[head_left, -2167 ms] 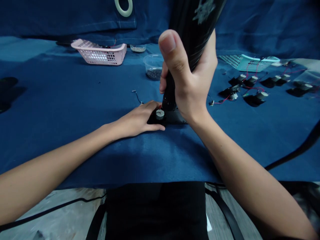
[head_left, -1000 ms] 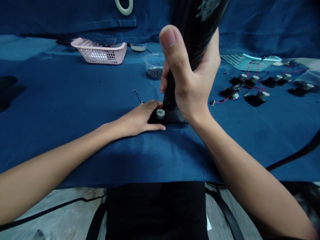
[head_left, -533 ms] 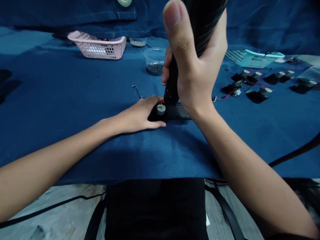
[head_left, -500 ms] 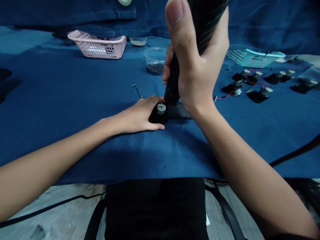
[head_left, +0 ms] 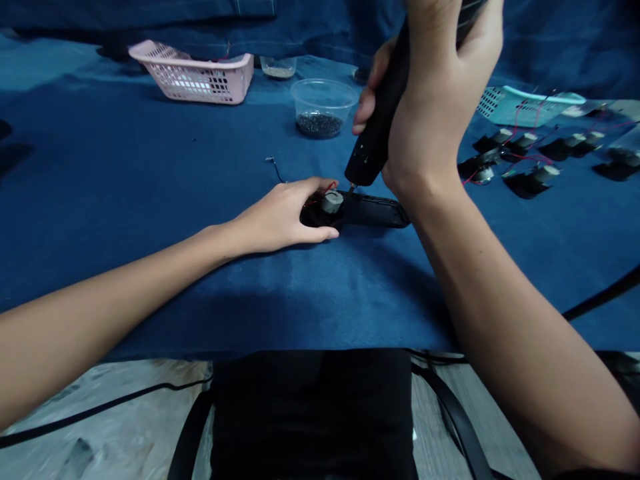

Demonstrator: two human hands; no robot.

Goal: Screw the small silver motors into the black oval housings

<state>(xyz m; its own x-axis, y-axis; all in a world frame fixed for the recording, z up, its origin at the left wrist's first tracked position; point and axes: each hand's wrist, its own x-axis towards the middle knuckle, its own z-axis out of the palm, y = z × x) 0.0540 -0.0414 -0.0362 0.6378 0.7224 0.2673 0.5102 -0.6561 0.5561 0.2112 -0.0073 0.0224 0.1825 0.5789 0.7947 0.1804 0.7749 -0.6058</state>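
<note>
Black casing (head_left: pixel 377 212) held on tabletop (head_left: pixel 225 313) by left hand (head_left: pixel 287 217); its left end, with grey round motor (head_left: pixel 333 201) and red wire, set between left fingers, clamped on it: thumb along near side, other fingers at far side, partly hidden. Right end left uncovered. Black handheld tool (head_left: pixel 377 127) gripped tilted by right hand (head_left: pixel 433 113), fingers wrapped around it; thin metal bit (head_left: pixel 352 189) held at casing, just beside motor; exact contact not shown clearly.
</note>
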